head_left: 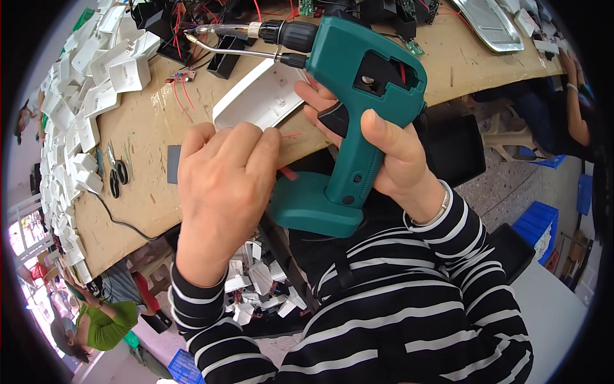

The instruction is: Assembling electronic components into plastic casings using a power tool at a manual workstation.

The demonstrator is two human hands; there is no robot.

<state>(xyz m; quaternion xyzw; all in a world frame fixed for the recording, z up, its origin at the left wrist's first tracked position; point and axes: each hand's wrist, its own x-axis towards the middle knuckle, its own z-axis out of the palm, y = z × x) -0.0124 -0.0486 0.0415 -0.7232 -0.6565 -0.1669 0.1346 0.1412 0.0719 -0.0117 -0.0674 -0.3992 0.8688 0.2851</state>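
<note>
My right hand (401, 153) is wrapped round the handle of a green soldering gun (348, 96), some fingers near its black trigger. The gun's slim barrel and bent metal tube (240, 50) point left over the bench. An opening in its side shows inner parts. My left hand (224, 179) is closed, fingertips curled under and hidden. A short red wire (291, 135) sticks out beside its fingers, and it seems to be held there. Just beyond this hand lies a long white plastic housing (259, 96), partly covered by my fingers and the gun.
White plastic housings (86, 96) are piled along the bench's left side. Black-handled scissors (117, 176) lie near them. Black cases and red wires (176, 29) crowd the far edge, with a metal tray (489, 25) at far right. Other people sit at left and right.
</note>
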